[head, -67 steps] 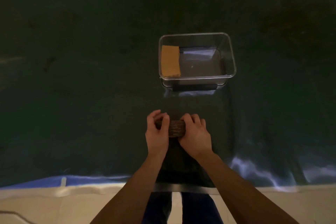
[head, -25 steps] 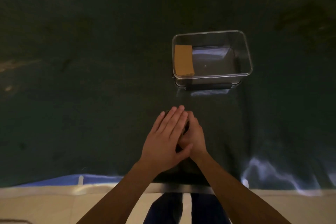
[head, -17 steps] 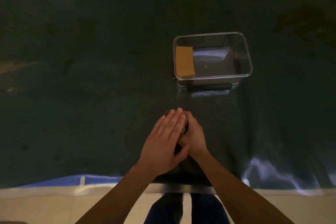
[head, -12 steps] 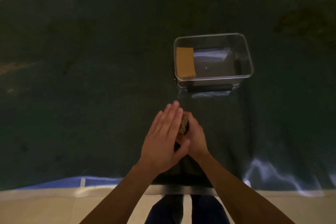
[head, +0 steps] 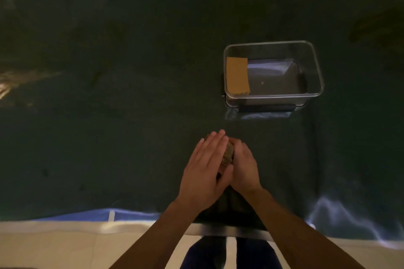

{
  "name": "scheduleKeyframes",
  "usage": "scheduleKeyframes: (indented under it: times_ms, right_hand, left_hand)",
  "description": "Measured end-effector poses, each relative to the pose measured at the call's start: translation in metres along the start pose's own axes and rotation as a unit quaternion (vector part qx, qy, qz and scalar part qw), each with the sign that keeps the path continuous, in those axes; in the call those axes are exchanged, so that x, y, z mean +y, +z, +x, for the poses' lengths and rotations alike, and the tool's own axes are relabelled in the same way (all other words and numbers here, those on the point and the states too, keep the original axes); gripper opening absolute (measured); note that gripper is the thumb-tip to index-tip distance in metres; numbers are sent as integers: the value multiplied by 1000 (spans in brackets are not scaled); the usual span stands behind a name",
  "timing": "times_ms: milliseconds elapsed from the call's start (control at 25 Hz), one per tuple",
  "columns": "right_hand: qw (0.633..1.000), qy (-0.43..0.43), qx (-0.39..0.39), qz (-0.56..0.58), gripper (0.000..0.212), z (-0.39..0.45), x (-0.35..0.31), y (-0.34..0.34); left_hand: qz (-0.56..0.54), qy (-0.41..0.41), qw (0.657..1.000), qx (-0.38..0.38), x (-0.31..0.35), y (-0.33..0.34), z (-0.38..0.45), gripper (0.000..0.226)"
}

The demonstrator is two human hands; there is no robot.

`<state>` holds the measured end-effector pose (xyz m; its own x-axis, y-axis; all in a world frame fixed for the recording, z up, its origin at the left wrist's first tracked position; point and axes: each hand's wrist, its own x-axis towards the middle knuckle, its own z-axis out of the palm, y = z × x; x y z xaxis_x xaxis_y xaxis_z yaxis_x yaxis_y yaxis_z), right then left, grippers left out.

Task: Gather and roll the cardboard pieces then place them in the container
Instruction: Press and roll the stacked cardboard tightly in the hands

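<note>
A brown cardboard roll [head: 228, 152] is pressed between my two palms above the near middle of the dark green cloth. My left hand [head: 206, 170] lies flat on its left side with fingers stretched out. My right hand [head: 244, 165] cups its right side. Only a thin strip of the roll shows between them. Farther back and to the right stands a clear plastic container [head: 314, 65]. A tan cardboard piece [head: 237, 76] rests at the left end inside it.
The dark green cloth [head: 109, 94] covers the whole table. The container's black handle [head: 266, 108] faces me. The table's near edge [head: 229, 230] runs just below my wrists, with pale floor and my legs beyond it.
Earlier both hands gripped the roll's ends as it lay sideways. Since then my palms have closed around it and my left hand has slid slightly forward along it.
</note>
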<state>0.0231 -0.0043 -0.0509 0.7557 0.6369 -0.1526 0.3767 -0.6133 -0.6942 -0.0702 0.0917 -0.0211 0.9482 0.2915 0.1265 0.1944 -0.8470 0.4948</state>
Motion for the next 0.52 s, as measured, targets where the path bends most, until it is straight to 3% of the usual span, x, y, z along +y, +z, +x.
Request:
scheduleKeyframes:
  times_ms: [80,160,240,360,520]
  right_hand:
    - [993,-53,-47,-90,45,17,-15,-7]
    - [971,-92,-110,-193,49,33,-33,-13]
    - [942,-89,-170,-275,52,44,-50,-11]
    - [925,-77,-196,-316,52,47,-56,-2]
    - [952,-85,-150,-253,54,40,-35,-2]
  left_hand:
    - [-110,-97,988,41,-12,-8,4,58]
    - [-243,-232,939,74,-22,-12,9,51]
    - [-305,-329,889,95,-33,-9,11,40]
    - [-259,-345,896,103,-45,3,8,28]
    - [-186,-313,924,114,-60,15,10,35]
